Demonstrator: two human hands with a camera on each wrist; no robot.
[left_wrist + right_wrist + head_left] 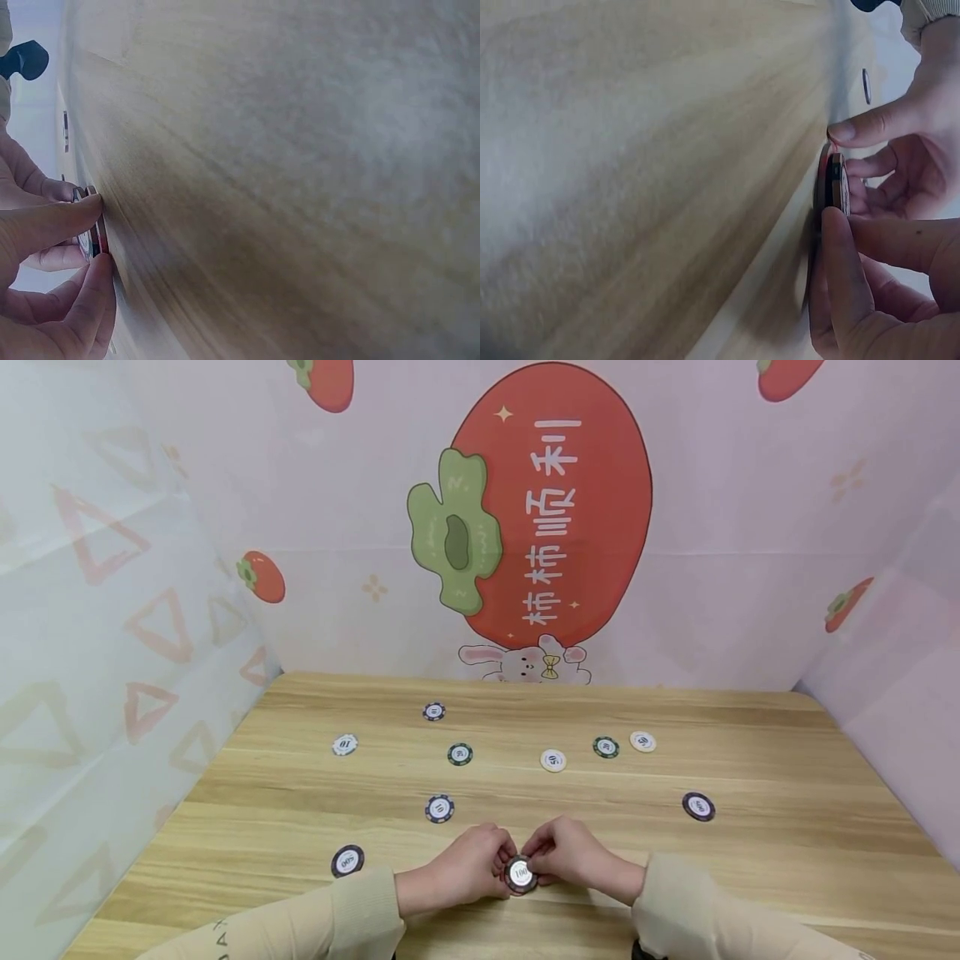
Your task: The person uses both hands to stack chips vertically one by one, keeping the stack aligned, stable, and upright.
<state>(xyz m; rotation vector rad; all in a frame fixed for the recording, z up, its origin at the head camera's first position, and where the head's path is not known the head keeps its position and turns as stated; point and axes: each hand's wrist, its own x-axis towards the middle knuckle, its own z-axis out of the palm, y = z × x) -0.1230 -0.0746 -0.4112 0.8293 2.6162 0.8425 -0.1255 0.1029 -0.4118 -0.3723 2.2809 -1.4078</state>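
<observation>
A dark poker chip point(521, 874) marked 100 lies over a red-edged chip point(102, 234), low and close above the wooden table point(247, 827). My left hand point(472, 865) holds this small stack from the left, with its thumb and a finger at opposite edges. From the right, my right hand point(567, 853) pinches the upper chip between thumb and finger. The right wrist view shows the upper chip point(838, 180) slightly apart from the red-edged one at its near side. Fingers hide parts of both chips.
Several chips lie scattered singly: a dark 500 chip point(348, 861) at left, a blue 10 chip point(439, 808) ahead, another dark 500 chip point(699, 807) at right. Farther back are a white 10 chip point(345, 744), green chips point(460, 754) and cream 50 chips point(553, 761). Printed cloth point(712, 618) surrounds the table.
</observation>
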